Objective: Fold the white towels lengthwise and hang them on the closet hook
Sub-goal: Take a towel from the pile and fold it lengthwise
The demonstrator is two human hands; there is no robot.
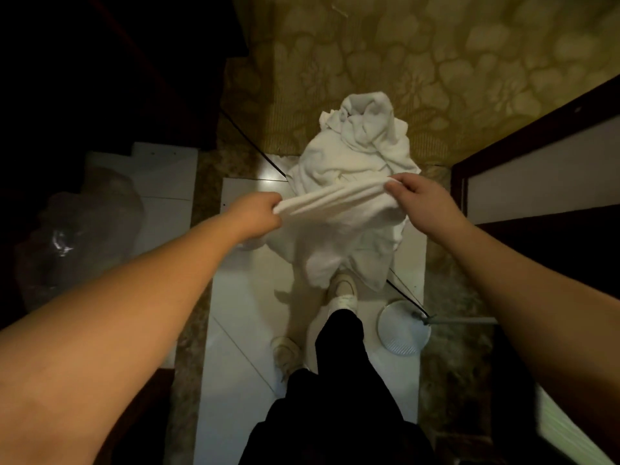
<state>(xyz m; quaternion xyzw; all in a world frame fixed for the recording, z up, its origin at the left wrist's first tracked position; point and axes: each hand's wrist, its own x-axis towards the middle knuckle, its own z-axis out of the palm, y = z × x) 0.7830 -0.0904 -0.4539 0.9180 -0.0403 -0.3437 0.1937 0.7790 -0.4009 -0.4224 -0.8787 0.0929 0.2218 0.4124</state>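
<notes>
I hold a white towel stretched between both hands above the floor. My left hand grips its bunched left end, and my right hand pinches the upper edge at the right. The towel's body hangs down in loose folds towards my feet. Behind it lies a heap of more white towels, crumpled on the floor where tile meets carpet. No closet hook is visible.
White floor tiles run underfoot, with patterned olive carpet beyond. A dark-framed door or panel stands at the right, a clear plastic bag at the left. A round white drain cover with a thin rod lies near my right foot.
</notes>
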